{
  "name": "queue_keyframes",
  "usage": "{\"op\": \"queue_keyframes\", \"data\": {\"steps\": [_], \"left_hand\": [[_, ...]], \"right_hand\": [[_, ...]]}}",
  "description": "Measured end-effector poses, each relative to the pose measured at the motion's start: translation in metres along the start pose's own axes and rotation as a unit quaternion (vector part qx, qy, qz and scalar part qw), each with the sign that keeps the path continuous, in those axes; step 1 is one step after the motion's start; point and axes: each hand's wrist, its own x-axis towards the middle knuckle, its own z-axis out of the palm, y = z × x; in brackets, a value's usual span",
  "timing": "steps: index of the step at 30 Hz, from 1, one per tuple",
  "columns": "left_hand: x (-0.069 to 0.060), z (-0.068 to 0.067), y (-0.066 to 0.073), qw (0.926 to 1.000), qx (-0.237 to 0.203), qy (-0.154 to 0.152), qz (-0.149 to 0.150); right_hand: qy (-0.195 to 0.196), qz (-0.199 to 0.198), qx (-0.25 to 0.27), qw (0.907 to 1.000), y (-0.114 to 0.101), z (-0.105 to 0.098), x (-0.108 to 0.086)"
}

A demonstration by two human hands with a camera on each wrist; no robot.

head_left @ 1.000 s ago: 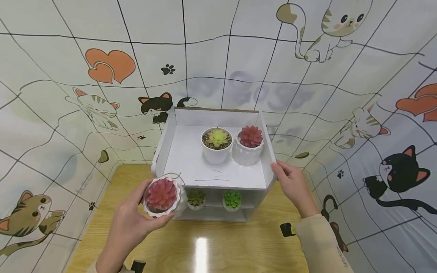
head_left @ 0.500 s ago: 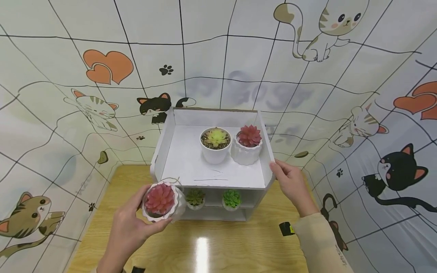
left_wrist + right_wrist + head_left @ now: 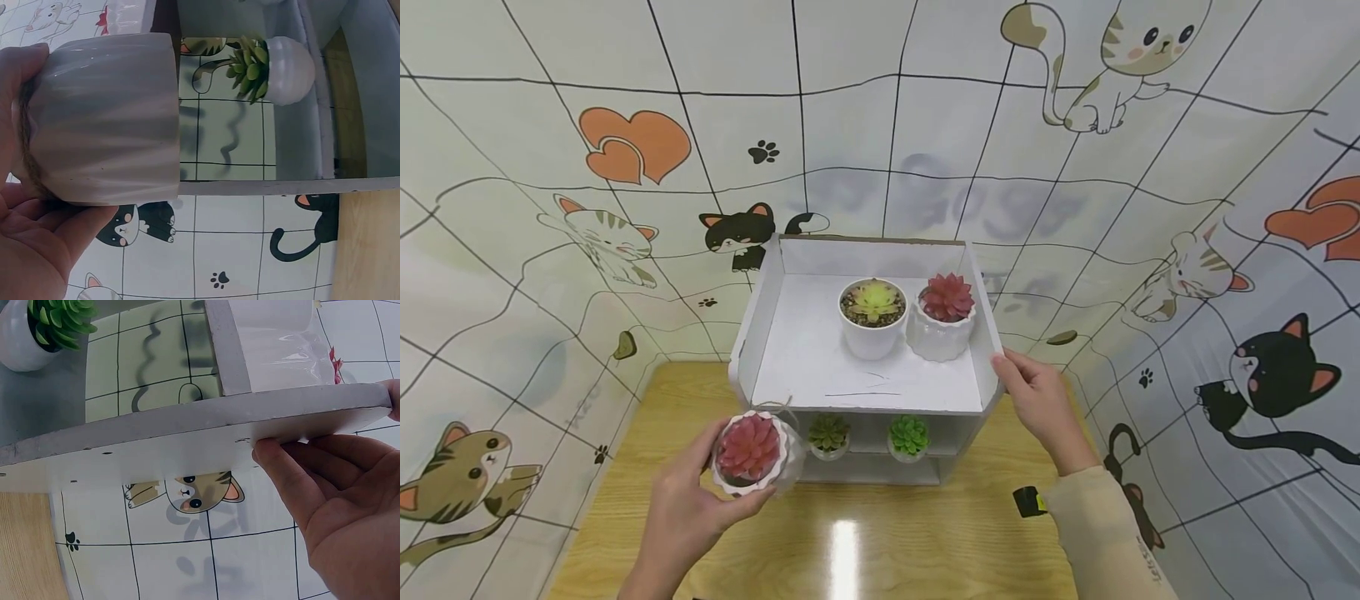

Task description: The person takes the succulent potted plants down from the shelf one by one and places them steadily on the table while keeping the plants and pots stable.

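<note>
White, slippery-looking scalloped pot (image 3: pixel 112 119), best rim-held, is gripped by left hand (image 3: pixel 687 502); white shelf's right edge (image 3: pixel 987 327), by right hand (image 3: pixel 1045 410).

A white side panel (image 3: pixel 187 420) is being gripped by the fingers (image 3: pixel 286 474) of the right hand (image 3: pixel 353 509); above them, a glossy white pot (image 3: pixel 290 359) is being borne by a shelf (image 3: pixel 225 347).
</note>
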Motion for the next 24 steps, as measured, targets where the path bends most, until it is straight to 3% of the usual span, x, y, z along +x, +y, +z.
{"op": "queue_keyframes", "data": {"steps": [13, 24], "left_hand": [[-0.013, 0.012, -0.01, 0.9996, -0.026, 0.001, -0.012], [-0.027, 0.023, -0.017, 0.9971, -0.016, -0.006, -0.074]], "right_hand": [[0.001, -0.006, 0.003, 1.0, -0.001, 0.0, 0.0], [-0.001, -0.004, 0.005, 1.0, -0.001, 0.0, -0.001]]}}
